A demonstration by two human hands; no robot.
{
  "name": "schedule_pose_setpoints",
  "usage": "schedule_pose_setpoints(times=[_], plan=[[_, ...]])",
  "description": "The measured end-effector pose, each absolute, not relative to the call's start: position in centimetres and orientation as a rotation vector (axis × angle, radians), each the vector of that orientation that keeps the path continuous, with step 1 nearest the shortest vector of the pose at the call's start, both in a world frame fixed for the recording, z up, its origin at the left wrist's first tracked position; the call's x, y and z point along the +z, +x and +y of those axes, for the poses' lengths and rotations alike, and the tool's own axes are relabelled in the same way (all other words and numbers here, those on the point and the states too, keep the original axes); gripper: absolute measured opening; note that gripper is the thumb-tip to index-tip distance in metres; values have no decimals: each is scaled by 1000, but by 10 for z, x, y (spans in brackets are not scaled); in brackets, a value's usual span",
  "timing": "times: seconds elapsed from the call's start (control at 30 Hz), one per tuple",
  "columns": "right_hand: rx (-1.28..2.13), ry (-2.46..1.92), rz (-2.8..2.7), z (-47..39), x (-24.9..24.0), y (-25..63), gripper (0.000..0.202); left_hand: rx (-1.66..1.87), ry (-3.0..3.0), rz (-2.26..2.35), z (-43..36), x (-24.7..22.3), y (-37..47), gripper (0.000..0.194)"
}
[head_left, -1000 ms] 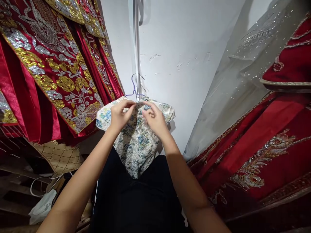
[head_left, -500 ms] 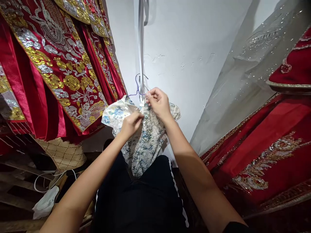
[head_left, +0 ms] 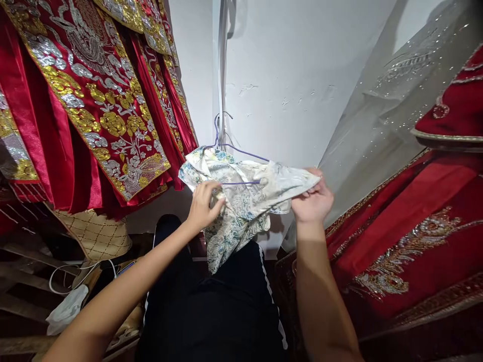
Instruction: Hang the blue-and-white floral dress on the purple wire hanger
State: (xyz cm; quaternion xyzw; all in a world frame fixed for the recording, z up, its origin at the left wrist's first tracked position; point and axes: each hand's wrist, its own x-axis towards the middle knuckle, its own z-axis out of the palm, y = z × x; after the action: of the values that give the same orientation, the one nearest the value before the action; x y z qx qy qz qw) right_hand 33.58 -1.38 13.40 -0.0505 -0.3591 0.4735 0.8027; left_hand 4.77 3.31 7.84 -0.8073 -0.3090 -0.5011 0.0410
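A pale garment with a blue-green floral pattern (head_left: 236, 213) hangs by its left part on a purple wire hanger (head_left: 247, 152). The hanger's right arm is bare above the cloth, and its lower bar shows across the opened front. My right hand (head_left: 314, 200) pinches the garment's right edge and holds it stretched out to the right. At the left front, my left hand (head_left: 205, 205) rests against the cloth, thumb and fingers apart, near the left end of the lower bar.
Red costumes with gold and silver embroidery (head_left: 113, 123) hang at left. At right are a sheer glittery fabric (head_left: 377, 105) and a red beaded garment (head_left: 411, 236). A metal pole (head_left: 222, 65) stands before the white wall (head_left: 279, 60). A white cable (head_left: 55, 281) lies lower left.
My right hand has moved right and down from the collar, pulling the garment's right side outward. The hanger's right arm and lower bar are now exposed. My left hand has opened and lowered slightly.
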Motion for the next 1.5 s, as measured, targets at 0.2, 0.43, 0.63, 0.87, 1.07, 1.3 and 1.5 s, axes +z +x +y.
schedule_pose_setpoints(times=[0.2, 0.43, 0.63, 0.87, 1.07, 1.3, 1.5], plan=[[1086, 46, -263, -21, 49, 304, 23, -1638, -2036, -1380, 91, 129, 41, 73], [1225, -91, -175, -11, 5, 298, 19, -2021, -2134, -2068, 145, 116, -33, 16], [1362, -656, -629, -2, 0, 290, 19, -2184, -2119, -2640, 110, 58, -50, 12], [1549, -1113, -1294, -7, 13, 236, 62, -2387, -2467, -2603, 27, 35, -19, 20], [1720, -1006, -1136, -14, 43, 185, 58, -1477, -3333, -1201, -64, 80, 38, 14], [1633, -956, -1352, -23, 100, 189, 24, -1494, -2853, -751, -76, 101, 36, 18], [1710, -704, -2292, -31, 144, 204, 19, -1498, -3329, -1135, -27, 91, 15, 61]])
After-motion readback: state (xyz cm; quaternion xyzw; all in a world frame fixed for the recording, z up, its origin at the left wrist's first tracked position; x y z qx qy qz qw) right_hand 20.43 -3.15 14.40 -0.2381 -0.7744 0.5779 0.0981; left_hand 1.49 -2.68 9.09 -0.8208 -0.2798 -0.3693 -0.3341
